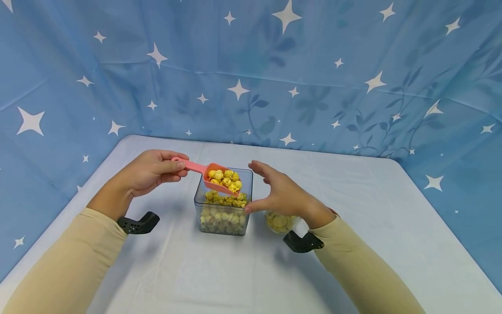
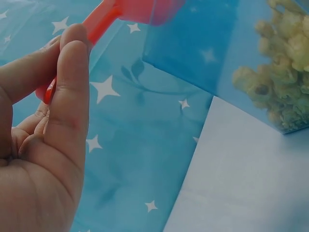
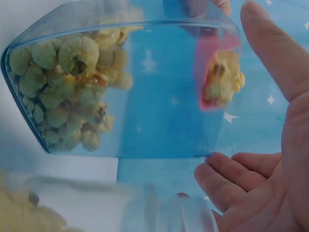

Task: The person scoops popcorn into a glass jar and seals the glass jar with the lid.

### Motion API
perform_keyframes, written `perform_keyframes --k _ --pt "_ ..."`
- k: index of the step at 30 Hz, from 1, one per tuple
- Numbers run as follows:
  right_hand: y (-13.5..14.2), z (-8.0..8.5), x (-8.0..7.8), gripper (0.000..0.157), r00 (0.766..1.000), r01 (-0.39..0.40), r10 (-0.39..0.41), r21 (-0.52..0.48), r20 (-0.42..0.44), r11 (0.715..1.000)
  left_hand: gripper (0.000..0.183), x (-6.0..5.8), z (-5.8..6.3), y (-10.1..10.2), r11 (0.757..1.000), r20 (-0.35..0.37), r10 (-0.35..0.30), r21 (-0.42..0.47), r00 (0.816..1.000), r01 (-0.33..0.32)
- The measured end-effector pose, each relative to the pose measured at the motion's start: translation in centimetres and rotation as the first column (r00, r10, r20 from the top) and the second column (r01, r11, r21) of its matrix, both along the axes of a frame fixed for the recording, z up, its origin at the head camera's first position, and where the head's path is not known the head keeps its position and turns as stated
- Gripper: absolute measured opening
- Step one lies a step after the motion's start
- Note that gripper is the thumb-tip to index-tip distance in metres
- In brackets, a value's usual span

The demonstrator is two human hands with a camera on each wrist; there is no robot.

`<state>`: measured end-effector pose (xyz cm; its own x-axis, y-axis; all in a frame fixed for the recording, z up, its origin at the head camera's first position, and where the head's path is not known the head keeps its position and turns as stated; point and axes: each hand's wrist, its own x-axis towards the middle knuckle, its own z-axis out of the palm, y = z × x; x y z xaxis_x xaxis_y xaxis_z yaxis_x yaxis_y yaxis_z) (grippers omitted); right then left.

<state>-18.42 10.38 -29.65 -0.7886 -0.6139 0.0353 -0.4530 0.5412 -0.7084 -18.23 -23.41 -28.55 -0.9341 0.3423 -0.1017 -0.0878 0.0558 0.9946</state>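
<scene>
Holding the pink scoop [image 1: 213, 166] over the clear container [image 1: 245, 178], your left hand [image 1: 150, 172] pinches the handle end [image 1: 193, 165], the sensible hold for something probably light and stiff whose popcorn [image 1: 226, 178] could spill easily, while your right hand [image 1: 285, 192], spread alongside, grasps nothing.

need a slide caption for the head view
The left hand holds a pink scoop of yellow popcorn over a partly filled clear container, the right hand open beside it.
</scene>
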Motion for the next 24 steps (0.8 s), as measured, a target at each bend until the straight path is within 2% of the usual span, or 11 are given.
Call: perform_keyframes --k 6,11,18,24 --pt "2.2 0.6 0.7 0.112 0.997 0.06 -0.059 0.007 -0.047 0.998 0.049 0.3 0.7 0.2 1.0 -0.029 -0.014 0.026 0.999 0.014" --pt "4.6 0.7 1.3 0.108 0.992 0.098 -0.098 -0.006 -0.083 0.995 0.05 0.3 1.2 1.2 0.999 -0.041 -0.033 0.034 0.999 0.035" --pt "6.7 -0.4 1.8 0.102 0.985 0.134 -0.137 -0.036 -0.101 0.99 0.047 0.1 2.0 3.4 0.997 -0.054 -0.062 0.039 0.997 0.064" --pt "7.7 -1.7 2.2 0.104 0.977 0.206 -0.207 -0.016 -0.047 0.978 0.044 -0.5 2.0 5.4 0.996 -0.061 -0.076 0.046 0.995 0.079"
